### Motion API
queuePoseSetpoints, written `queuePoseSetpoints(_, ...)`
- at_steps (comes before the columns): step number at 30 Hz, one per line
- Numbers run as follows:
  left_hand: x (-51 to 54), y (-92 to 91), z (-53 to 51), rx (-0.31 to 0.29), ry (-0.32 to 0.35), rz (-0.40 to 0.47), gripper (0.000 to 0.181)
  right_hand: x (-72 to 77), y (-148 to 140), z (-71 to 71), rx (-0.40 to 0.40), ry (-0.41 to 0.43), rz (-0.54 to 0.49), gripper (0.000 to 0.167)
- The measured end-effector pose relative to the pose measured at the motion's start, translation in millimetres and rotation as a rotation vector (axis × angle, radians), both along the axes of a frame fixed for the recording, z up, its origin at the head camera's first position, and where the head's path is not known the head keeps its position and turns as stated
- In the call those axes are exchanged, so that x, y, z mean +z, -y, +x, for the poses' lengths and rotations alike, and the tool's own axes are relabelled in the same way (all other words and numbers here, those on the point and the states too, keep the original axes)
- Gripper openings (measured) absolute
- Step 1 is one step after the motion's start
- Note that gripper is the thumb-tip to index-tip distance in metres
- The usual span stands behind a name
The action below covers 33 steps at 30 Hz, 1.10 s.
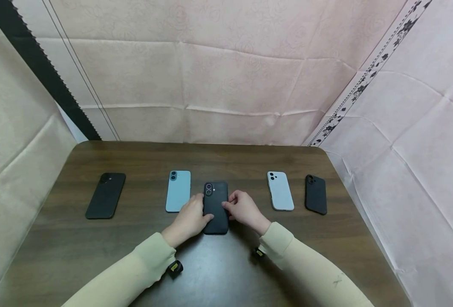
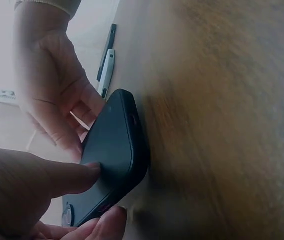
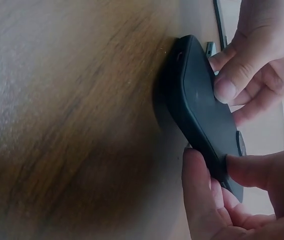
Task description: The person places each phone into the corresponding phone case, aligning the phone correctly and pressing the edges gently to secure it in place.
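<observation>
A black phone in a matte case is at the middle of the table, its back and camera lenses facing up. My left hand grips its left side, the thumb laid on the back and the fingers along the edge. From the other side my right hand pinches the right edge between thumb and fingers. In the left wrist view the phone's case shows a port opening at its lower end. Whether the phone touches the tabletop is hard to tell.
The wooden table bears a light blue phone just left of the hands and a black phone at far left. To the right lie a white phone and a smaller black phone. Cloth hangs behind the table.
</observation>
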<state>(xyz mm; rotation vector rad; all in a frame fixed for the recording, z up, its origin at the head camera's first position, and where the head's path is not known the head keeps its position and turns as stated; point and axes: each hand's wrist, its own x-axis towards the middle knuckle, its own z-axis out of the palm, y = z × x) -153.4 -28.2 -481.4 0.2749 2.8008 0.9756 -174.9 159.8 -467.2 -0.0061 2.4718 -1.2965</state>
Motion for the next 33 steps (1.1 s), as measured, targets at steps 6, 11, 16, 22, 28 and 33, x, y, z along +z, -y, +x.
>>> queuePoseSetpoints(6,0.1,-1.0,-0.5,-0.013,0.019,-0.026,0.065,-1.3,1.6,0.9,0.018,0.011,0.061,0.020)
queuePoseSetpoints(11,0.0,-1.1,-1.1,-0.024,0.033,-0.032,0.067,-4.2,2.9,1.6,0.028,0.003,0.096,0.021)
queuePoseSetpoints(16,0.6,-0.6,-0.8,-0.037,0.058,-0.030,0.070,-3.4,3.5,3.2,0.037,-0.005,0.115,0.022)
queuePoseSetpoints(22,0.0,-0.9,-0.5,-0.045,0.045,-0.029,0.070,-2.4,4.2,4.3,0.043,-0.020,0.124,0.022)
queuePoseSetpoints(28,-1.7,-1.2,-0.3,-0.057,0.033,-0.035,0.064,-3.7,5.4,3.2,0.057,-0.029,0.156,0.023)
queuePoseSetpoints(33,0.0,-1.2,0.7,-0.062,0.037,-0.045,0.065,-5.6,6.3,2.2,0.069,-0.039,0.178,0.024)
